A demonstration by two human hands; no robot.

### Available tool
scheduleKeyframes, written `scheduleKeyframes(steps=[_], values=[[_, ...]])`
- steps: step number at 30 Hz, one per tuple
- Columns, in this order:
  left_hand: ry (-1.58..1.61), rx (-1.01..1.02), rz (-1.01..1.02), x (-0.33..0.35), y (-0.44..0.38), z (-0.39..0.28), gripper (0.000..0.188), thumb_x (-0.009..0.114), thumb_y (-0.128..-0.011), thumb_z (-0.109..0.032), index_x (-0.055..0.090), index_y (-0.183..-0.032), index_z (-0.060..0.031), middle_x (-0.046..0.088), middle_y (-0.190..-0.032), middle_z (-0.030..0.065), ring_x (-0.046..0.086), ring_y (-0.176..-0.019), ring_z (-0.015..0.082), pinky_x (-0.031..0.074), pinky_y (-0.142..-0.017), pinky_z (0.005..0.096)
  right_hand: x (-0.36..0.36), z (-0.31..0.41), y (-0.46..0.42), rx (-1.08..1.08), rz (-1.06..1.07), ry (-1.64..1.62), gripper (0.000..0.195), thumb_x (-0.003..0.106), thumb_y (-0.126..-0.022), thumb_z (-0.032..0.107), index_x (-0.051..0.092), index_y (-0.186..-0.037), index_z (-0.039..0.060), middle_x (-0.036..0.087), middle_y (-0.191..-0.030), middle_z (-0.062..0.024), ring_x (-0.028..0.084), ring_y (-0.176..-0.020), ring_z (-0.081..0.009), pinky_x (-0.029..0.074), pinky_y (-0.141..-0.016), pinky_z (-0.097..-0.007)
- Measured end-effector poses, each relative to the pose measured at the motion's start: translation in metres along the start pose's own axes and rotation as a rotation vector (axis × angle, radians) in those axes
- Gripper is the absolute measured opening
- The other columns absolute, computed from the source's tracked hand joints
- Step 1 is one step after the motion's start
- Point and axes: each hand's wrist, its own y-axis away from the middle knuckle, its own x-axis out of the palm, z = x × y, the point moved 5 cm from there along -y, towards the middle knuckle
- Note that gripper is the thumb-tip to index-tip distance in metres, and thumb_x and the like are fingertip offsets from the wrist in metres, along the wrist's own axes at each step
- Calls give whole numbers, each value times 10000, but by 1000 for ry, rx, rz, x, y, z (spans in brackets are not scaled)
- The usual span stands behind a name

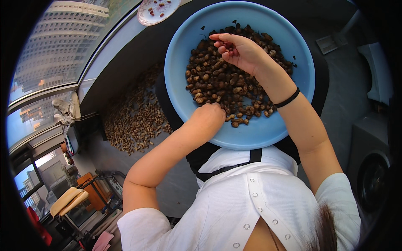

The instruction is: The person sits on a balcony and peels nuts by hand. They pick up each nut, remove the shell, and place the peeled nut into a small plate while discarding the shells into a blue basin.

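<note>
A large light-blue plastic basin rests on my lap, with a heap of dark, soil-stained unshelled peanuts inside. Above the heap, my right hand is turned palm up and cupped around several reddish peanut kernels. A black band circles that wrist. My left hand is at the basin's near left side, beside the peanuts, its back towards me. Its curled fingers are mostly hidden, so what they hold cannot be seen.
A patterned plate with several kernels sits on the windowsill at the top. More unshelled peanuts are spread across the floor at my left. Shoes stand by the window. On the right are a dustpan and a front-loading washing machine.
</note>
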Motion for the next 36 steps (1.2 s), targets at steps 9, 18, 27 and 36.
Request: scheduleKeyframes(steps=[9, 18, 27, 36], values=[[499, 172, -168, -21, -31, 36, 87, 650, -709, 2, 662, -795, 3, 653, -772, 122, 639, -713, 321, 520, -672, 369, -9, 6, -5, -43, 29, -34, 262, 533, -948, 195, 629, -1107, 11, 572, -846, -3, 518, -720, -39, 487, -627, -148], [343, 47, -177, -7, -36, 12, 158, 620, -748, 14, 658, -892, -35, 598, -922, 142, 624, -853, 288, 507, -728, 382, -8, 8, -3, -33, 16, -45, 252, 527, -944, 179, 634, -1099, 12, 567, -849, -3, 518, -719, -40, 485, -631, -143], [431, 78, -364, -24, -39, 17, 107, 621, -758, -8, 621, -865, 0, 553, -854, 121, 611, -742, 252, 522, -662, 318, -10, 12, -4, -36, -11, -53, 257, 515, -949, 173, 618, -1113, 4, 560, -863, -10, 506, -704, -37, 481, -609, -146], [1893, -238, -998, -37, -11, 108, 56, 632, -870, -17, 600, -906, 14, 652, -897, 107, 680, -811, 202, 588, -734, 237, 6, 11, 7, 38, 59, 353, 272, 609, -899, 202, 643, -1102, 25, 466, -686, 69, 367, -535, 12, 257, -429, -123]])
